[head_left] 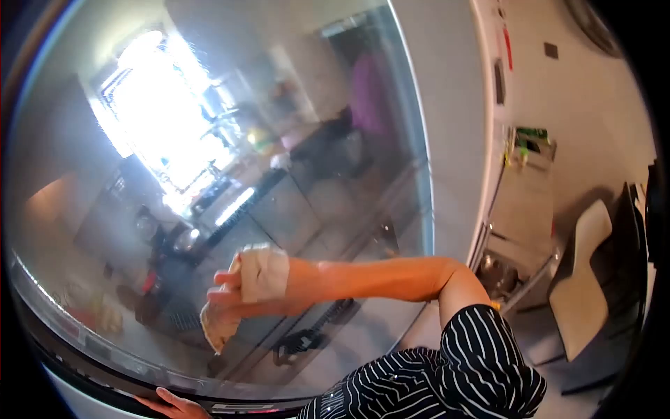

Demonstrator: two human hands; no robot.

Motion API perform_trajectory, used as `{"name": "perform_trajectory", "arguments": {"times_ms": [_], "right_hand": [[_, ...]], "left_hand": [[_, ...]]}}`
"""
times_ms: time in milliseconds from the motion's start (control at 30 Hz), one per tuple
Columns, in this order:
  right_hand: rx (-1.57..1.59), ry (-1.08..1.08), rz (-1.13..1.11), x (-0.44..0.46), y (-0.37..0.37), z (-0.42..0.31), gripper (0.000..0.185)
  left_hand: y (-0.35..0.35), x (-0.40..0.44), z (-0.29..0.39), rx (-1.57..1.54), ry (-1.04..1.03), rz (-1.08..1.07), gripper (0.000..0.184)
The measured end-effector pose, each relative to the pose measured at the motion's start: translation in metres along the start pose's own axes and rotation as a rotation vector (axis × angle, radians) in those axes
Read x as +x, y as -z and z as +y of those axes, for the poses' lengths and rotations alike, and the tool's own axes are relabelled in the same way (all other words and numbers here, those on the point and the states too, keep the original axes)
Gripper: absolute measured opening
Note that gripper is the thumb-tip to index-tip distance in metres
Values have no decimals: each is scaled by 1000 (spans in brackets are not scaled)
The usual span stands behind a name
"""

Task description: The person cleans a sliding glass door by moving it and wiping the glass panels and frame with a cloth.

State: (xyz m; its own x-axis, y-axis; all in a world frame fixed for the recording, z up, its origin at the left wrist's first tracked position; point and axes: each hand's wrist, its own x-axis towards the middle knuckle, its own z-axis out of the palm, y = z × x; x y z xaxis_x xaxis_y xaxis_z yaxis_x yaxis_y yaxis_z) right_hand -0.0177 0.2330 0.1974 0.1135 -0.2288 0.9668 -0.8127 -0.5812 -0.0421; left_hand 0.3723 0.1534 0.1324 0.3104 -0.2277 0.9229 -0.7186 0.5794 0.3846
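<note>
My right hand (228, 296) is at a large glossy glass panel (335, 230), arm stretched in from the right. Its fingers are curled round a pale cloth (265, 276), part of which covers the hand while another part shows below the fingers. Whether the cloth presses on the glass is hard to tell, as reflections blend with it. At the bottom edge, my left hand (180, 406) lies by the panel's dark frame, thumb and fingers apart, holding nothing visible; its lower part is cut off.
The glass mirrors a bright window and a kitchen counter. Right of it runs a pale grey border (453, 126). Further right stand a metal-framed table (523, 202) with a green item (532, 133) on it, and a beige chair (583, 293).
</note>
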Motion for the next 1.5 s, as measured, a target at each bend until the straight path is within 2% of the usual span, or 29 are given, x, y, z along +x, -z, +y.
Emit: {"name": "perform_trajectory", "arguments": {"times_ms": [67, 133, 200, 233, 300, 400, 467, 533, 567, 633, 700, 800, 833, 867, 900, 967, 1033, 1067, 1100, 1133, 1167, 1200, 1267, 1300, 1333, 1367, 1433, 1467, 1500], "right_hand": [[-759, 353, 105, 0, 35, 13, 29], [-851, 315, 123, 23, 78, 70, 34], [-909, 72, 233, 33, 117, 170, 42], [-924, -29, 476, 37, 148, 183, 40], [-704, -262, 676, -5, 171, 240, 38], [-782, -579, 771, -90, 103, 204, 38], [-903, -668, 569, -126, 18, 136, 41], [-1060, -667, 56, -137, -55, 56, 45], [-958, -517, -84, -135, -71, 13, 47], [-409, 0, 66, -138, -79, -35, 49], [-1294, 126, -269, -148, -82, 8, 50], [-1563, -426, -369, -100, 8, 48, 51], [-1321, -401, 144, -121, 28, 105, 44], [-894, -335, 637, -134, 55, 145, 38], [-835, -531, 705, -164, 67, 179, 35], [-692, -796, 737, -248, 59, 212, 31], [-938, -977, 457, -282, 19, 160, 26], [-958, -931, 520, -286, -13, 129, 26], [-728, -1005, 564, -279, -41, 88, 26], [-1117, -676, 424, -319, -112, 85, 23], [-675, -891, 363, -284, -112, 10, 26], [-577, -765, 233, -269, -125, -34, 28], [-406, -166, 31, -249, -124, -74, 34], [-345, -136, -17, -239, -118, -78, 39], [-266, -215, -34, -230, -110, -69, 40], [-182, -291, -50, -221, -102, -51, 42], [-463, -403, 229, -207, -70, 3, 42], [-687, -603, 349, -198, -49, 27, 39], [-613, -699, 529, -210, -30, 61, 40]], "left_hand": [[3, 1, -8, 16, -14, -10, 58], [4, 1, -10, 34, -5, -16, 59], [1, -2, -17, 49, -2, 5, 61], [1, 0, -15, 61, -10, 16, 62], [5, 0, -9, 35, -8, -14, 65], [3, -7, -3, -20, 43, -20, 65], [2, -8, 4, 26, -4, -15, 65], [0, -6, -4, -11, -2, -17, 65], [1, -4, -9, -23, -6, -25, 65], [1, -1, -2, -102, 29, -36, 64], [4, -2, 1, -115, 60, -54, 63], [2, -6, 3, -166, 63, -34, 64], [0, -6, 4, -168, 55, -35, 65], [-2, -8, 3, -127, 56, -18, 65], [-3, -8, 9, -124, 43, -23, 65], [-6, -12, 20, -173, 73, -28, 65], [-4, -16, 18, -176, 78, -35, 66], [-6, -18, 20, -183, 93, -37, 67], [-8, -18, 22, -191, 102, -42, 67], [-9, -20, 20, -225, 94, -43, 67], [-10, -19, 22, -274, 110, -70, 67], [-10, -18, 23, -323, 129, -97, 66], [-12, -17, 37, -394, 273, -188, 65], [-9, -17, 52, -414, 399, -245, 63], [-7, -17, 57, -433, 527, -292, 62], [-16, -17, 37, -562, 507, -327, 55], [-22, -12, 31, -601, 559, -511, 49], [-23, -13, 42, -723, 566, -613, 39], [-26, -16, 64, -702, 579, -606, 39]]}}
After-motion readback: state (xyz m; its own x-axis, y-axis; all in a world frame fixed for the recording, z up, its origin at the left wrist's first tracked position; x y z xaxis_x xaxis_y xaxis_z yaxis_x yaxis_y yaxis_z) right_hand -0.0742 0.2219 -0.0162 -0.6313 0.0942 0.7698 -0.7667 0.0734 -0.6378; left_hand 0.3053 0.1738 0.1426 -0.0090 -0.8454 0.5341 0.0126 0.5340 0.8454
